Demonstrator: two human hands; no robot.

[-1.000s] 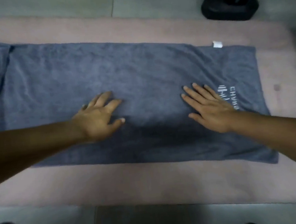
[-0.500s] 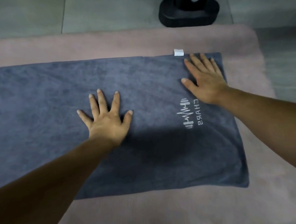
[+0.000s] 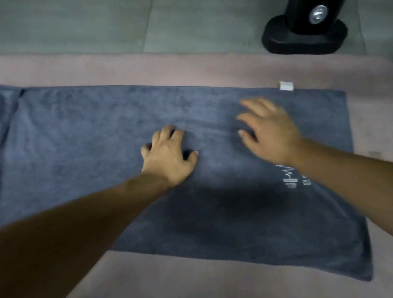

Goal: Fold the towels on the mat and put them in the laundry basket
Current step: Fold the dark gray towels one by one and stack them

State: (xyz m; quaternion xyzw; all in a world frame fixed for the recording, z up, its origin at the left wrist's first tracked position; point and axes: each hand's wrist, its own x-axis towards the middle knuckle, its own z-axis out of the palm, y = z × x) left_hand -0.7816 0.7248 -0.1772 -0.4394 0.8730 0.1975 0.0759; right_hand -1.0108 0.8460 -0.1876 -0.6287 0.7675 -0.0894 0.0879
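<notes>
A grey-blue towel [image 3: 94, 144] lies spread flat on the pink mat [image 3: 203, 282]. It has a white logo near its right end, partly hidden by my right forearm, and a small white tag [image 3: 286, 85] on its far edge. My left hand [image 3: 170, 157] rests on the middle of the towel with its fingers bent and the fingertips pressing into the cloth. My right hand [image 3: 269, 132] is blurred, fingers spread, over the towel's far right part. The towel's left end shows a narrow turned-over strip. No laundry basket is in view.
A black stand foot [image 3: 305, 38] with a silver bolt sits on the grey tiled floor [image 3: 82, 20] just beyond the mat's far right edge. The mat's rounded right corner [image 3: 390, 75] lies past the towel.
My right hand has slid from the towel's far right corner by the tag back towards the left. My left hand's fingers have gone from flat and spread to bent. The view has shifted left.
</notes>
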